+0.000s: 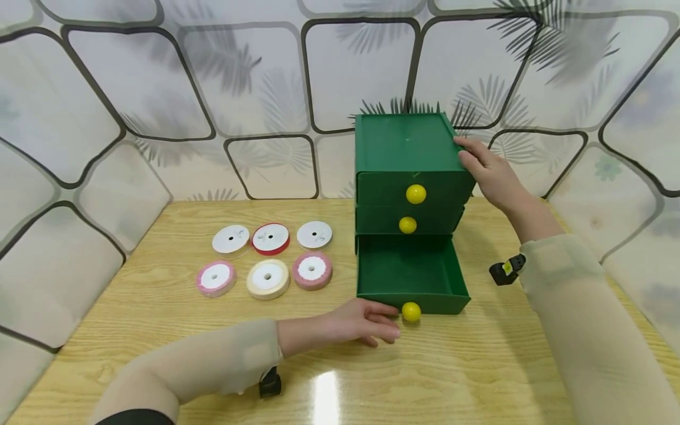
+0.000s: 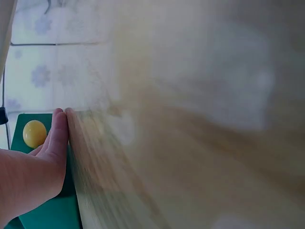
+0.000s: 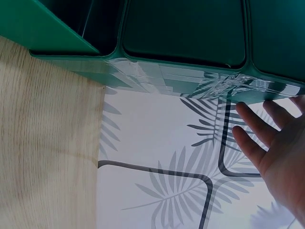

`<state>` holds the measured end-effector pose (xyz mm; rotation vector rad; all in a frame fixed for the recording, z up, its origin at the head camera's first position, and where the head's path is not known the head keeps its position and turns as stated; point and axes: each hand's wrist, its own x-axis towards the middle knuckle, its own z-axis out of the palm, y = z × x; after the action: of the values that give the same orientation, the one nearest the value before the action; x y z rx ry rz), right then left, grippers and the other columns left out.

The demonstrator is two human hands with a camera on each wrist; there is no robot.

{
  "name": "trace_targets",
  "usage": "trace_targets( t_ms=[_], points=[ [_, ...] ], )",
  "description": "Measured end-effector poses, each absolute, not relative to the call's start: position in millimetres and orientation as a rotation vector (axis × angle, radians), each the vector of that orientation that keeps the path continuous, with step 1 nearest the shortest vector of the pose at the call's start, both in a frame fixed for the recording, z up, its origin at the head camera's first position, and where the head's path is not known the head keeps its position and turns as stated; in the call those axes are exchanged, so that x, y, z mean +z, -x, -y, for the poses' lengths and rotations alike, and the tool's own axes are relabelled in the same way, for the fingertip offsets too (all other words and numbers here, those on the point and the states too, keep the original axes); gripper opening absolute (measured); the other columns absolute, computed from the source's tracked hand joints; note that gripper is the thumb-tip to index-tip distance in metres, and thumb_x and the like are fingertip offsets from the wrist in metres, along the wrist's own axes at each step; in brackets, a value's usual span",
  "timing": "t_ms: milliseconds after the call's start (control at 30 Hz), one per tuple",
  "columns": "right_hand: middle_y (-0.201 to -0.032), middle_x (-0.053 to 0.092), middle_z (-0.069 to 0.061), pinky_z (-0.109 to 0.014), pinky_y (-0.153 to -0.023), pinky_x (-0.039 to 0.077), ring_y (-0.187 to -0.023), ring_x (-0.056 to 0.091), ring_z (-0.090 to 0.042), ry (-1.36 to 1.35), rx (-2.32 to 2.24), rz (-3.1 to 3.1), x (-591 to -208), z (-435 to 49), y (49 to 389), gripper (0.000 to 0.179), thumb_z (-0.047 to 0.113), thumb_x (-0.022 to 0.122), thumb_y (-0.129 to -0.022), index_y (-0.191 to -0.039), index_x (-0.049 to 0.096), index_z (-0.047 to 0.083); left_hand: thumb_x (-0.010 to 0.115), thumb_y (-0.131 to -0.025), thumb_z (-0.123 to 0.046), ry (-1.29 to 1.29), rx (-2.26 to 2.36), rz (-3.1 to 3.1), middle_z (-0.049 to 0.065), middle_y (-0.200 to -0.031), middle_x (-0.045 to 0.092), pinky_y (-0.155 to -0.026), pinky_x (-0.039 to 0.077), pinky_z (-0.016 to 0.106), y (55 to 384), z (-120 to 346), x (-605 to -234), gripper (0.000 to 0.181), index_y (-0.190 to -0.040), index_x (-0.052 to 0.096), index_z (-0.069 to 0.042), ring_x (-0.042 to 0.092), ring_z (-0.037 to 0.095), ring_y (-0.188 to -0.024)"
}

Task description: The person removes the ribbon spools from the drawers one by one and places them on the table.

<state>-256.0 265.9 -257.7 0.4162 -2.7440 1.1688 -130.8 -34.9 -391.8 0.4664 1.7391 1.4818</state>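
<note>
A green cabinet (image 1: 409,141) with three drawers and yellow ball knobs stands toward the back. Its bottom drawer (image 1: 409,268) is pulled out, and no object shows inside. My left hand (image 1: 361,321) is at that drawer's front, fingers loosely extended beside the lowest yellow knob (image 1: 411,312). In the left wrist view the same knob (image 2: 35,134) appears just beyond the fingers; whether they touch it I cannot tell. My right hand (image 1: 494,177) rests against the cabinet's upper right edge. The right wrist view shows its fingers (image 3: 257,126) spread along the taped side (image 3: 157,78).
Several ribbon spools lie left of the cabinet in two rows, among them a red-edged one (image 1: 271,238), a cream one (image 1: 268,279) and a pink one (image 1: 216,278). A patterned cloth wall (image 1: 265,77) rises behind the wooden table (image 1: 175,348).
</note>
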Motion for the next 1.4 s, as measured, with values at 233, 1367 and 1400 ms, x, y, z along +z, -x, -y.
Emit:
trace_targets(
  t_ms=[233,1367,1400],
  points=[
    [-0.156,0.023,-0.021,-0.061,-0.109,0.019,-0.137,0.024,-0.048,-0.424,1.165,2.744,-256,-264,256,0.063,0.053,0.031,-0.102,-0.156,0.023,0.021,0.063,-0.096,-0.02,-0.374,1.503,-1.714,0.009,-0.108,0.07,-0.079,0.055,0.034,129,19,-392,0.051,-0.137,0.048,0.005,0.068,0.022,-0.096],
    [-0.157,0.021,-0.021,-0.062,-0.109,0.018,-0.139,0.022,-0.048,-0.423,1.183,2.715,-260,-265,255,0.062,0.051,0.031,-0.103,-0.155,0.025,0.02,0.066,-0.094,-0.031,-0.081,1.824,-1.893,0.009,-0.08,0.072,-0.045,0.048,0.022,116,-11,-403,0.031,-0.101,0.073,-0.002,0.067,0.016,-0.057],
    [-0.157,0.021,-0.021,-0.062,-0.109,0.018,-0.139,0.022,-0.048,-0.424,1.185,2.714,-260,-264,255,0.061,0.051,0.031,-0.103,-0.156,0.025,0.02,0.066,-0.094,-0.031,-0.076,1.829,-1.89,0.009,-0.081,0.072,-0.046,0.049,0.023,117,-11,-403,0.031,-0.1,0.073,-0.001,0.067,0.016,-0.058]
  ],
)
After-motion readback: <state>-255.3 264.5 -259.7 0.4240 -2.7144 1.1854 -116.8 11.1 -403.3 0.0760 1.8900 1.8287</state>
